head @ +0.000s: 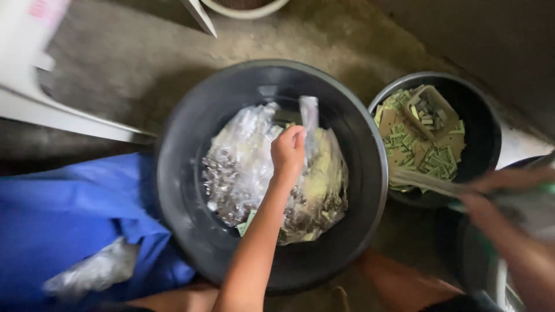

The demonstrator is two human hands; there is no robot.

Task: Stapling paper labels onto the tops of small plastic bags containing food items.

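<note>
Clear plastic packet [309,115] — pinched by the left hand [287,151] at mid-frame over the bagged pile in the big black tub [185,173]; best lifted straight up. Right hand [491,193], blurred at right edge — grip unclear.

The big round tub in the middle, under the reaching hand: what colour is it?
The tub is black, seen in the head view.

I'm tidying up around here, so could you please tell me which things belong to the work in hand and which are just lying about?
In hand:
- left hand pinching a clear packet
- big black tub of clear bags
- right hand, blurred, holding flat cards

Lying about:
- smaller tub of green cards
- blue cloth
- white chair
</note>
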